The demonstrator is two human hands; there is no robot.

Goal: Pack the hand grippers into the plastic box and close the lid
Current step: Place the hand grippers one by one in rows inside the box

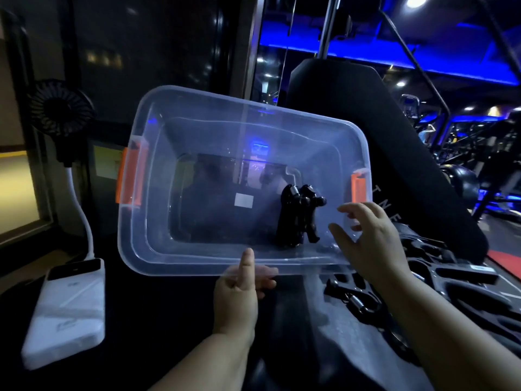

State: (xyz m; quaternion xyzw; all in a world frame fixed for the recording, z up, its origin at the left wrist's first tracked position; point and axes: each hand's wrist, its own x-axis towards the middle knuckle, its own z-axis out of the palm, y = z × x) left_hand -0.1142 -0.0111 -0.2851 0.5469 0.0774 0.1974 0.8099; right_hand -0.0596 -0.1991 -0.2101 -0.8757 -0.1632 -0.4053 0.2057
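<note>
Holding item 1: plastic box [146, 244], clear, rectangular, lidless and tilted with its open top towards the camera.
- Fittings: one orange latch [131, 179] on the left short end and a second orange latch [358, 189] on the right short end.
- Contents: black hand grippers [298, 215] with a metal spring coil, bunched together against the right part of the box floor. They appear to be two, though the exact count is unclear.
- Label: a small pale sticker [244, 199] sits mid-floor, with no legible print.

Item 2: loose hand gripper [355, 300], black, lying outside the box on the dark surface, near a black foam tray [465, 277] with shaped recesses.

Hands:
- The left hand [239, 292] grips the near long rim, with the thumb upright on the inner face and the fingers curled beneath.
- The right hand [369, 238] sits at the near right corner of the box with its fingers spread and relaxed, grasping nothing. Contact with the wall cannot be told.

Surroundings:
- A white power bank [64, 311] lies at left, and a small black fan [60, 108] rises above it on a white gooseneck.
- A black padded seat back [366, 108] stands behind the box.

Writing: pale letters "T N E" run along the pad beside the right latch, and the rest is hidden.
</note>
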